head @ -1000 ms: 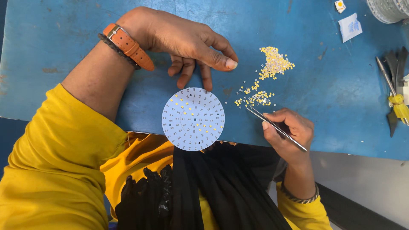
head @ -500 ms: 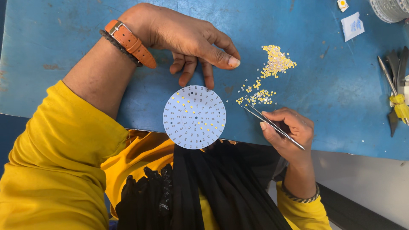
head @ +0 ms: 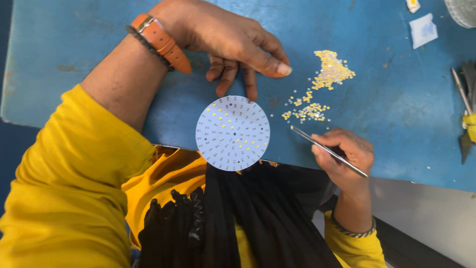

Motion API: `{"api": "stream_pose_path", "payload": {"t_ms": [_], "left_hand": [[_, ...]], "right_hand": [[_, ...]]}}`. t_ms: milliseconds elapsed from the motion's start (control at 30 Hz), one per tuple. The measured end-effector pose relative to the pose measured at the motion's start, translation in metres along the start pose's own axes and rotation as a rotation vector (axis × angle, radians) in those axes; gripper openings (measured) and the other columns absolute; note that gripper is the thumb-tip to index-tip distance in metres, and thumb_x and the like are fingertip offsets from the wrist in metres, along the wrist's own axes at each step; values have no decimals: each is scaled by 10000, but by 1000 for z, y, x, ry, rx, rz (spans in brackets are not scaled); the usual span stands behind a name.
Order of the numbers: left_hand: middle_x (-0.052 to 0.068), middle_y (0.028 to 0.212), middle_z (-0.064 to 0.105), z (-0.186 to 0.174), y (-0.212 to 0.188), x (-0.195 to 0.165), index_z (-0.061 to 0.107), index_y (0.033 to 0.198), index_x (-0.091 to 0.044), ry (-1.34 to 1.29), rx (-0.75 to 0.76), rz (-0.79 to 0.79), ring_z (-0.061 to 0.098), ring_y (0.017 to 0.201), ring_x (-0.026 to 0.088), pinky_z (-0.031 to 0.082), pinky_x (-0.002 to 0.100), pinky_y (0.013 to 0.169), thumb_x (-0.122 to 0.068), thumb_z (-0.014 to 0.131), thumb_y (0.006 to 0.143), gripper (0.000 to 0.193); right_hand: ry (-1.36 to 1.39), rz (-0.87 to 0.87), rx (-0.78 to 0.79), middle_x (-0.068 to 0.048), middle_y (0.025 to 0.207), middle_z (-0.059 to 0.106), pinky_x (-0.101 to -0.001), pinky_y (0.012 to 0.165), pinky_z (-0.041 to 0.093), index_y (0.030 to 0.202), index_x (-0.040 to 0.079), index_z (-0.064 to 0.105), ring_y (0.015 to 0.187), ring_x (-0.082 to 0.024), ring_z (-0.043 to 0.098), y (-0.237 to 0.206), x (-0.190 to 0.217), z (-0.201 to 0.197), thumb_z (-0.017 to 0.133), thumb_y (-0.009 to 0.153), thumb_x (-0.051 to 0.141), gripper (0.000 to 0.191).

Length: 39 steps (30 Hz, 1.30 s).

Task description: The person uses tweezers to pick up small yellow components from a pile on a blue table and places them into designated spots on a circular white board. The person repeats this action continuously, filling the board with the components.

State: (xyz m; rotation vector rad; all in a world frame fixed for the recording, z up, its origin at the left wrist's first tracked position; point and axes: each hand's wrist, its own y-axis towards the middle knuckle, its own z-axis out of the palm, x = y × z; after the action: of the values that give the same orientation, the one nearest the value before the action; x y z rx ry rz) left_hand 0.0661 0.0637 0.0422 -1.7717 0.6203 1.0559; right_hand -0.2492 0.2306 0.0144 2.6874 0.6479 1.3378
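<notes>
A round white circuit disc [head: 233, 133] dotted with small yellow chips lies at the near edge of the blue table [head: 79, 59]. My left hand [head: 230, 42] rests palm down just beyond the disc, its fingertips touching the disc's far rim. In my right hand [head: 344, 154] I pinch thin metal tweezers [head: 325, 150], their tip pointing left at the near end of a scattered pile of tiny yellow chips [head: 322, 82] to the right of the disc.
A small white packet [head: 423, 30] lies at the far right. Metal tools with a yellow part [head: 466, 119] sit at the right edge, and a pale coiled object [head: 461, 11] at the top right corner. The table edge runs along my lap.
The view has shifted slightly. The tweezers' tip has stayed near the chips by the disc, and my left hand keeps its place at the disc's rim.
</notes>
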Motion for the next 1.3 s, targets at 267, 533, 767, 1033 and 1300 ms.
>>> {"api": "stream_pose_path", "payload": {"t_ms": [267, 533, 767, 1033, 1300], "left_hand": [[186, 1010, 778, -2, -3, -4, 484, 1488, -116, -16, 7, 18, 758, 537, 208, 573, 283, 429, -633, 595, 848, 830], [194, 987, 779, 0, -3, -3, 517, 1467, -102, -2, -34, 8, 757, 521, 216, 563, 286, 415, -631, 594, 856, 812], [190, 987, 786, -1, -3, -4, 492, 1487, -120, -30, 20, 21, 754, 532, 210, 564, 286, 421, -650, 588, 862, 825], [193, 1004, 784, -2, -3, -5, 505, 1481, -140, -19, 35, -5, 744, 522, 228, 545, 311, 416, -642, 607, 847, 815], [183, 1010, 783, 0, -1, 1, 510, 1474, -148, -2, -7, -10, 758, 527, 219, 554, 299, 419, -648, 604, 836, 816]], "right_hand": [[120, -102, 318, -105, 858, 736, -250, 650, 544, 966, -13, 740, 745, -150, 717, 27, 7, 9, 821, 820, 108, 206], [177, -54, 372, -106, 874, 754, -230, 630, 537, 976, -19, 748, 730, -136, 722, 39, 4, 9, 815, 828, 86, 193], [119, -80, 338, -99, 845, 739, -228, 629, 533, 973, -27, 745, 713, -131, 715, 33, 4, 6, 812, 802, 56, 202], [-207, 233, -300, -116, 865, 721, -232, 638, 465, 1113, -53, 731, 681, -105, 612, 13, 0, 7, 782, 1009, 53, 157], [-167, -36, -43, -122, 941, 739, -241, 698, 531, 1012, -21, 697, 792, -114, 696, -1, 25, 18, 792, 918, 140, 208]]}}
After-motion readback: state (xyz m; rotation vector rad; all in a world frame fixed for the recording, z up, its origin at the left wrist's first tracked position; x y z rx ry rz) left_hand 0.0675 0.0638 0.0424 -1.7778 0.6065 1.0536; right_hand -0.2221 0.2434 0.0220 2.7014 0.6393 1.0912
